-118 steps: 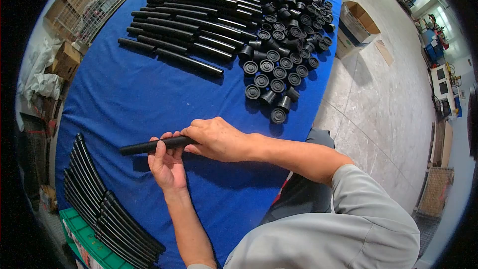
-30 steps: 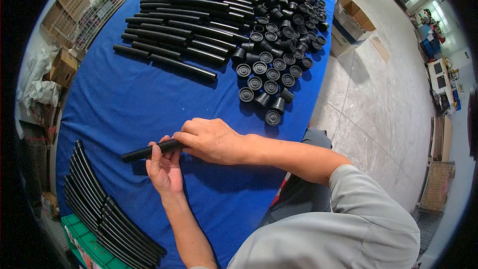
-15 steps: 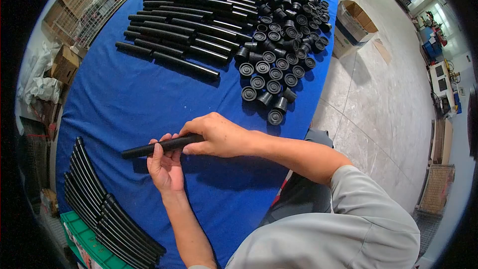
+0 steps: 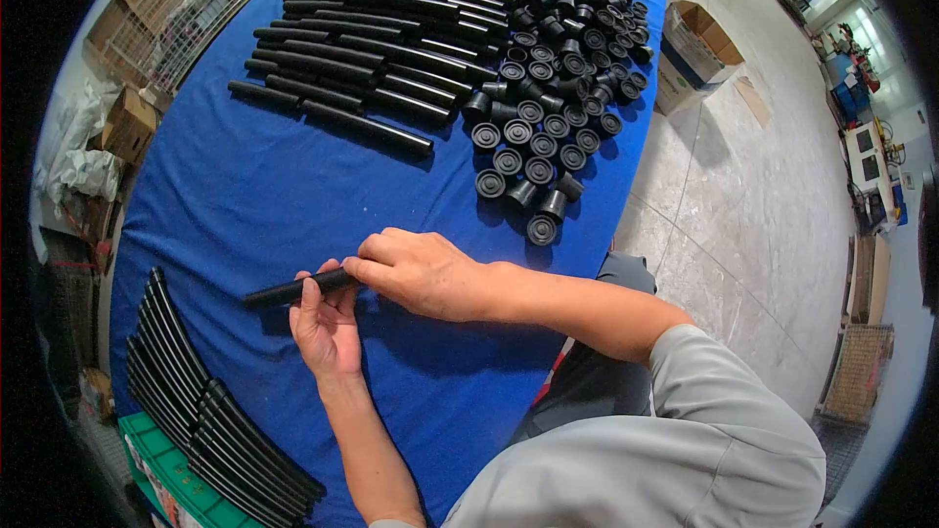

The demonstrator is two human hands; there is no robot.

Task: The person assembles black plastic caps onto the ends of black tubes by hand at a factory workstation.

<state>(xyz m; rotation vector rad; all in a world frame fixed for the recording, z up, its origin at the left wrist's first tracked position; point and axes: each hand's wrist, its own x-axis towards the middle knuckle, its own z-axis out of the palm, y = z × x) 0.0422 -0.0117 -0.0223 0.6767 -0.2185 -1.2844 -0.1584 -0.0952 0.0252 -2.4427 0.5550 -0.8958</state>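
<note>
A black tube point(image 4: 284, 293) is held nearly level above the blue cloth, its far left end free. My left hand point(image 4: 329, 332), palm up, grips the tube between thumb and fingers near its middle. My right hand point(image 4: 421, 276) closes over the tube's right end, fingers bent and pressed against it; that end is hidden by the hand. Several black tubes point(image 4: 367, 127) lie in rows at the top of the table. Beside them sits a heap of black rubber tips point(image 4: 538, 170) with ringed ends, some upright and some on their sides.
More black tubes point(image 4: 235, 440) lie side by side at the lower left, next to a green crate point(image 4: 147, 440). Blue cloth point(image 4: 215, 176) covers the table. An open cardboard box point(image 4: 685, 68) stands on the floor to the right, beyond the table's edge.
My right hand has slid left along the tube, closer to my left hand, and its fingers are more bent. My left hand has stayed almost in place.
</note>
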